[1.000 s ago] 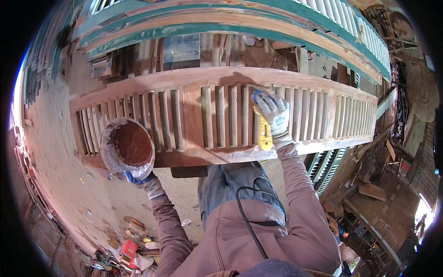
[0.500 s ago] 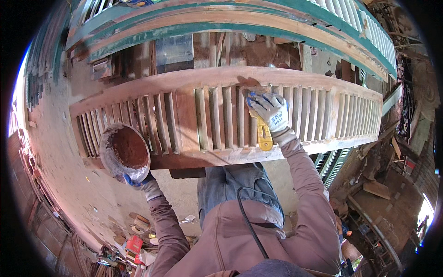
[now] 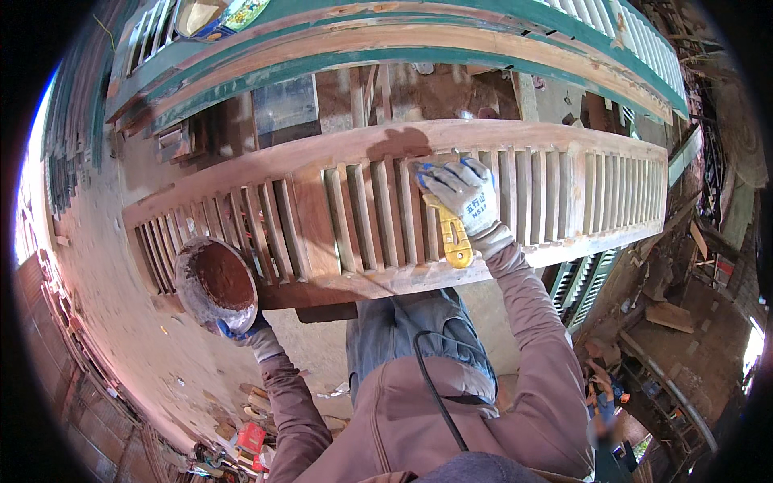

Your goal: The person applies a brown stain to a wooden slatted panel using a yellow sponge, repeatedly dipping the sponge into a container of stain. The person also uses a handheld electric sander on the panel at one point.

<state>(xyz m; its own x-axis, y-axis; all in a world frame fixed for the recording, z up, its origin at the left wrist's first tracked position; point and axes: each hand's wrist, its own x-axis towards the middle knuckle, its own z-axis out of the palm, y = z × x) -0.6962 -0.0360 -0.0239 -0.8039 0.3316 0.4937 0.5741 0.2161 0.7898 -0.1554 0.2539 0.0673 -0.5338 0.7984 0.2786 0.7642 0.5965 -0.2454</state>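
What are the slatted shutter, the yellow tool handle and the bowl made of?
Slatted shutter: probably wood, dull and unpainted-looking, with uneven brown tones.
Yellow tool handle: probably smooth plastic, given its bright, moulded look.
Bowl: plastic or metal, I can't tell; whitish smears coat it.

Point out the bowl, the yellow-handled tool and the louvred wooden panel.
Bowl (image 3: 190, 291): head view, on its pale wall.
Yellow-handled tool (image 3: 449, 229): head view, on the handle.
Louvred wooden panel (image 3: 316, 216): head view, on the wide crosspiece between slats.
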